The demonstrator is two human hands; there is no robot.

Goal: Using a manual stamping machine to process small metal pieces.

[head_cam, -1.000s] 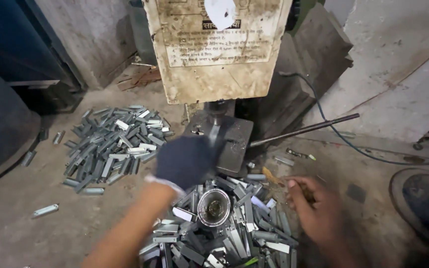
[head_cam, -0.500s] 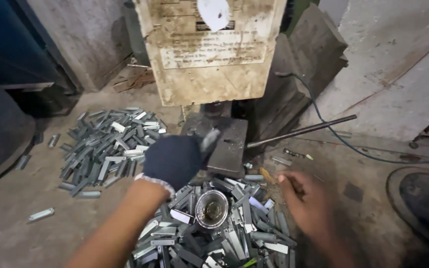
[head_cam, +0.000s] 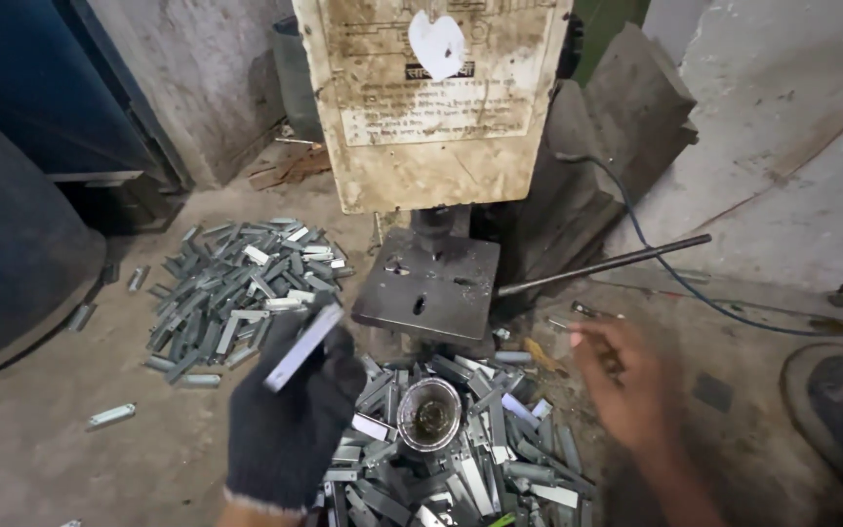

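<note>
Metal strip, a flat grey piece, was in my gloved left hand, which grasped it with the fingers curled round its lower end, low and left of centre in the frame. A second before, that hand had been up at the press plate in the middle of the picture; now it had drawn back toward me with the piece tilted up and left, clear of the plate and above the near heap of strips. I read that as the piece coming off the machine (the plate looked bare, only its slots showing). My bare right hand had drifted up and right of where it was; it was blurred, the fingers loosely bent near a small yellowish object on the floor, and I could not tell whether it held anything. A round tin sat in the near heap at bottom centre. A second pile lay spread at middle left, and a long rod ran out right of the plate.
</note>
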